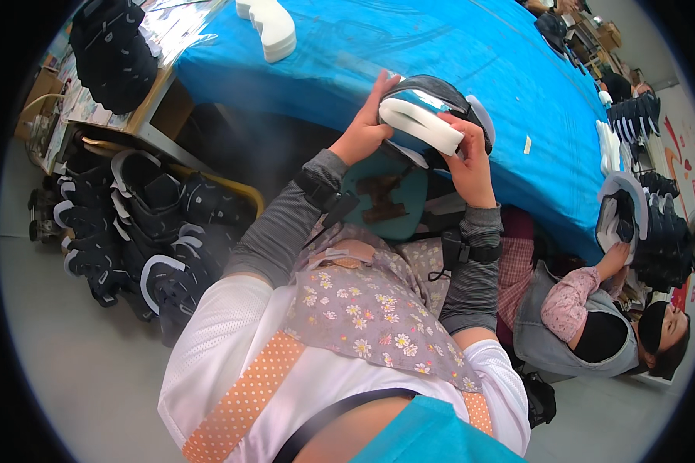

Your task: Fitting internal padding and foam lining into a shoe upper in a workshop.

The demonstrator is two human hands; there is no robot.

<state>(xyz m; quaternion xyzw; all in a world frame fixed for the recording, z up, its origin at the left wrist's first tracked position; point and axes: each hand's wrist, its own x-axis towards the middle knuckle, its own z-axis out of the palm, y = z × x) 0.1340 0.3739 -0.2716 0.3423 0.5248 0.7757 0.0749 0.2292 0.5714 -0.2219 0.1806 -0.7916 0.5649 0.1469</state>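
A black, rounded, boot-like piece [432, 85] with a pale rim is held up at the near edge of the blue-covered table. Against its near side lies a curved white foam pad [409, 117], looped back on itself. My left hand [364, 127] grips the left side, thumb below and fingers up along the edge. On the other side, my right hand [472, 163] is closed on the right end of the foam pad. How the pad joins the black piece is hidden.
Stacked white foam pads [269, 29] lie on the blue table cover [324, 58]. Several black boots [143, 208] crowd the floor at left, beside a table leg. A masked co-worker [594, 324] sits at right, handling a boot with a pale cuff [624, 212].
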